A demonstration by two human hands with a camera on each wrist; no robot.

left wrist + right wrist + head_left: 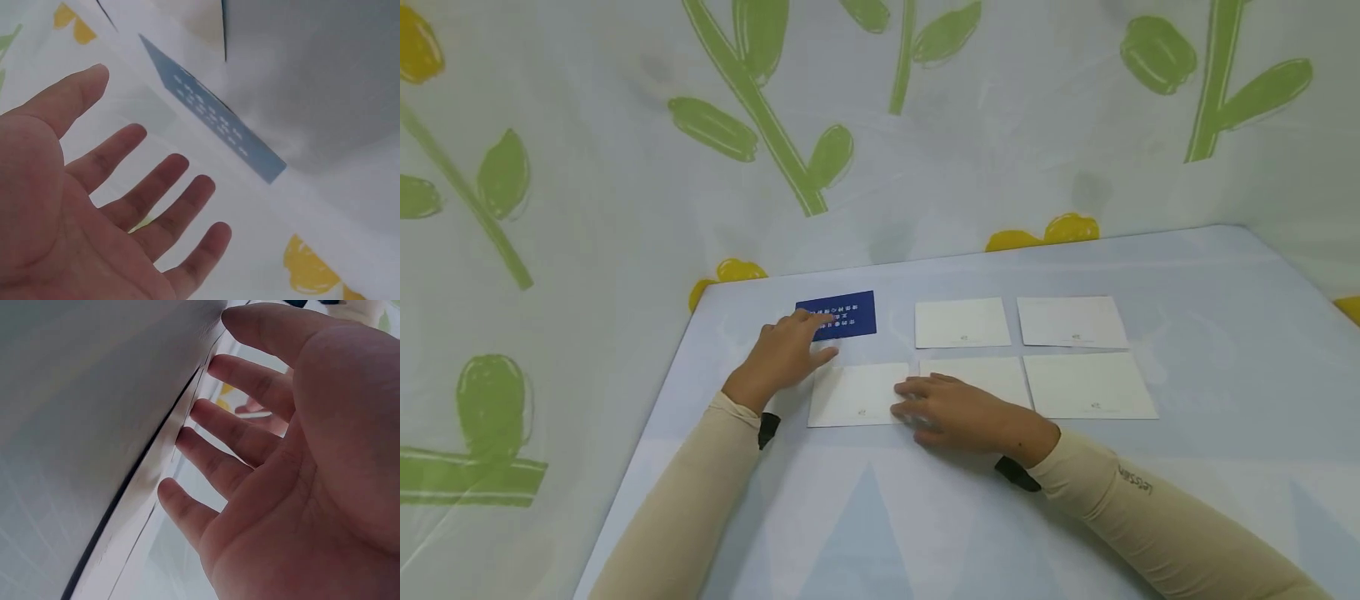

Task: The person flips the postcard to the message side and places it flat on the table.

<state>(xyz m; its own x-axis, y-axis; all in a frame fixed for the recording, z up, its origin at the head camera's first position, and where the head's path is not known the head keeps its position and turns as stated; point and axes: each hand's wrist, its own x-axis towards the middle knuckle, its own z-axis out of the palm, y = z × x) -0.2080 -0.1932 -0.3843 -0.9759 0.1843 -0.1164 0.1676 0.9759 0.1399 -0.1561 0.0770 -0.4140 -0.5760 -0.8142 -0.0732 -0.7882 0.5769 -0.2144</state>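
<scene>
A dark blue card [859,315] with white printed characters lies at the far left of the group. My left hand [781,352] is spread over its near left part, and the left wrist view shows nothing in that palm [81,219]. Below it lies a white card [850,396], whose right edge is under the fingertips of my right hand [966,418]. Those fingers are loosely bent and apart; whether they press the card I cannot tell. A second white card [985,375] is partly covered by the same hand.
More white cards lie to the right: one at the back middle [962,323], one at the back right [1071,321] and one at the front right [1090,385]. The pale table [880,517] meets a curtain [610,208] with a green leaf pattern behind and at left.
</scene>
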